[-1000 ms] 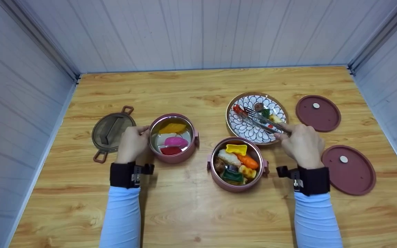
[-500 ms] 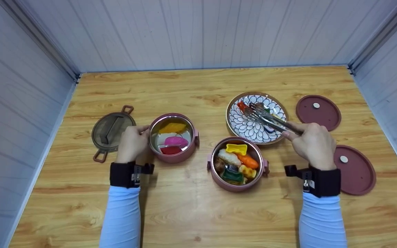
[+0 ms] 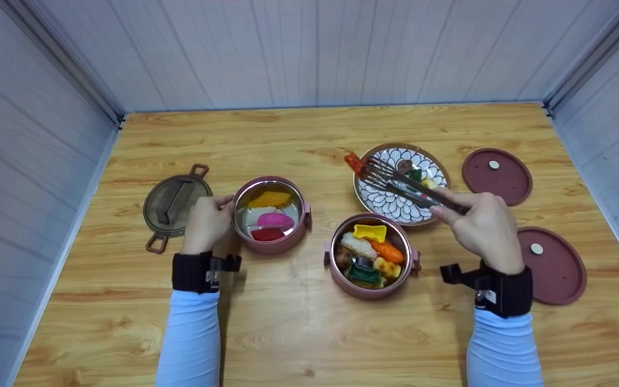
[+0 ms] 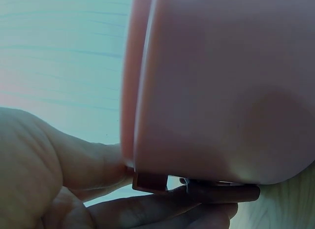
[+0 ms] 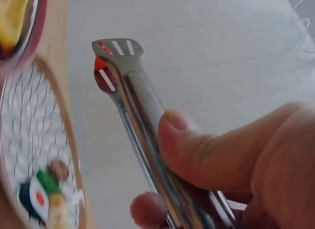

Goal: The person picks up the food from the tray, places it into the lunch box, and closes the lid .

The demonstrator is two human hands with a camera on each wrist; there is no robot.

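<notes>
My left hand [image 3: 207, 223] holds the left side of a round pink lunch container [image 3: 274, 247]. Its thumb is at the rim and its fingers are by the side clip [image 4: 150, 182] in the left wrist view. Yellow, white, magenta and red play food lies inside. With thumb and fingers my right hand [image 3: 484, 228] grips metal tongs [image 5: 147, 120]. Their slotted tips pinch a red piece of play food [image 3: 353, 162], raised over the left rim of the patterned plate [image 3: 387, 207]. On that plate lie several small pieces, among them a brown ball [image 3: 404, 165].
A second pink container [image 3: 368, 293], filled with assorted play food, stands in front of the plate. Two maroon lids [image 3: 495, 185] lie on the right. A dark lid with two loop handles [image 3: 180, 196] lies left of my left hand. Panelled walls [image 3: 309, 54] enclose the table.
The tongs have closed on the red piece and lifted it off the plate, moving it left past the rim. My left hand and its container have stayed put.
</notes>
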